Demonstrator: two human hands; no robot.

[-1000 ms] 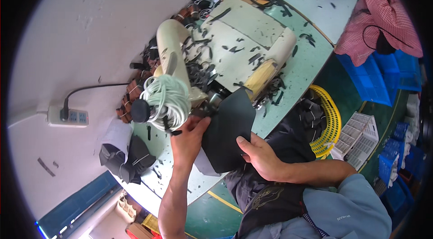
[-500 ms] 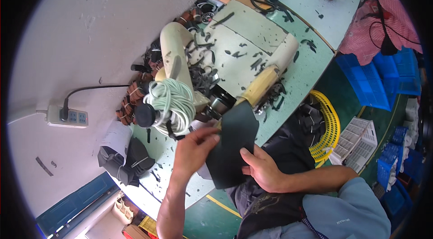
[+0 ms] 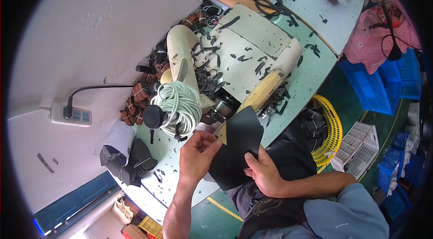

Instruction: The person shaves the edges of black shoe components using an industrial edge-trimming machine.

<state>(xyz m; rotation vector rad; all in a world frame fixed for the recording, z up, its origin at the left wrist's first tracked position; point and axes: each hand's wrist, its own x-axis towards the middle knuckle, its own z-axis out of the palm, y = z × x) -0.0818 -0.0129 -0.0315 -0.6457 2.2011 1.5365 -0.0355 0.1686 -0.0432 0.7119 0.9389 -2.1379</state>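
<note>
A black leather piece (image 3: pixel 239 144) lies between both hands, in front of a cream-coloured machine (image 3: pixel 212 72) on the table. My left hand (image 3: pixel 196 158) pinches its left edge near the machine's head. My right hand (image 3: pixel 264 173) presses on its lower right part with the thumb on top. The piece's far tip points toward a metal part (image 3: pixel 223 108) of the machine. A coil of pale green cord (image 3: pixel 180 103) is wound around the machine's end, just above my left hand.
Black scraps litter the machine bed and the pale green table (image 3: pixel 311 72). Scissors (image 3: pixel 266 2) lie at the back. Brown leather bundles (image 3: pixel 135 99), black pieces (image 3: pixel 126 160), a power strip (image 3: pixel 70 115), a yellow basket (image 3: pixel 331 130) and blue crates (image 3: pixel 383 85) surround the seat.
The black piece has moved up and right toward the machine's metal part. Both hands shifted with it, the left one now pinching the edge lower.
</note>
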